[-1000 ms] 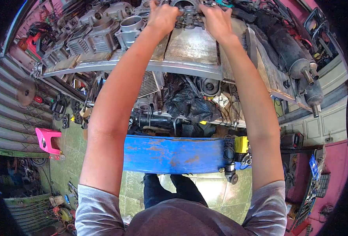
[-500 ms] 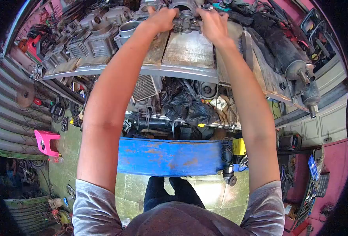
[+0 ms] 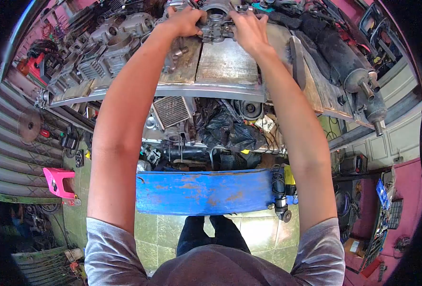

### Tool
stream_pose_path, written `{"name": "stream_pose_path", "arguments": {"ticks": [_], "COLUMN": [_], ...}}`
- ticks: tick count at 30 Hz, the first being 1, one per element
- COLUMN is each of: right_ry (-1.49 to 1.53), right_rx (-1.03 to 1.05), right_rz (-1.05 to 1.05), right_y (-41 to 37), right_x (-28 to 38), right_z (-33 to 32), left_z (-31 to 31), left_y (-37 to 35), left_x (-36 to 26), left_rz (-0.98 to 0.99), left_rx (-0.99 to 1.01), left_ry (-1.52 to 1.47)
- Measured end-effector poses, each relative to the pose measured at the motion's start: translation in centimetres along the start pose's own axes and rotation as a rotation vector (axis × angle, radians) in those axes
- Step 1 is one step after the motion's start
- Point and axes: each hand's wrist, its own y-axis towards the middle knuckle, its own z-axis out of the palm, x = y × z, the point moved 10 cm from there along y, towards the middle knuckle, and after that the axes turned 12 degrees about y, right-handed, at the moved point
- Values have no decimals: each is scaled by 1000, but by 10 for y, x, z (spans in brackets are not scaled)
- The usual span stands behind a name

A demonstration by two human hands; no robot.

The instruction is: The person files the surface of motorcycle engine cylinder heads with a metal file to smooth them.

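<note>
A grey metal engine part (image 3: 214, 32) with a round opening is between my two hands at the far side of the workbench. My left hand (image 3: 186, 22) is closed at its left side, with the fingertips bent inward. On the other side my right hand (image 3: 250, 29) has its curled fingers against the part's right edge. The fingertips are partly hidden, so the exact grip is hard to see. Just behind lies a larger round metal housing (image 3: 216, 7). The wooden bench top (image 3: 227, 64) spreads out below the hands.
Several engine casings (image 3: 93, 64) line the bench's left side. Dark exhaust mufflers (image 3: 346, 71) lie on the right. Beneath are a radiator (image 3: 173, 112) and black plastic bags (image 3: 230, 133). A blue bench (image 3: 201, 190) holding a power tool (image 3: 280, 195) stands before my legs; a pink stool (image 3: 58, 182) is left.
Both hands and the engine part have shifted slightly left in view and a little nearer. My left forearm now covers the open cylinder that showed beside it.
</note>
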Motion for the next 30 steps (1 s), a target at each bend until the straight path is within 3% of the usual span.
{"name": "stream_pose_path", "arguments": {"ticks": [5,12,14,16,17,20,24,26,30], "right_ry": [44,-58,-148,-113,-118,-199,-172,6,-5], "right_rx": [-21,145,191,12,15,38,-77,-197,-159], "right_rz": [17,39,11,-151,-149,-139,-110,-110,-39], "right_y": [-2,-1,1,-2,-5,-20,-60,-89,-163], "right_x": [-3,8,19,43,45,61,58,53,30], "right_z": [0,-11,-25,-57,-64,-103,-162,-190,-205], "left_z": [-2,-29,-48,-82,-91,-125,-169,-182,-167], "left_y": [1,-11,-19,-33,-35,-47,-76,-98,-119], "left_x": [-3,-11,-11,-22,-28,-70,-124,-148,-209], "left_rz": [-51,-64,-65,-23,-20,113,229,256,340], "left_rx": [35,9,-90,-292,-295,-335,-290,-593,-526], "left_ry": [-25,86,97,6,1,71,-85,-164,-336]}}
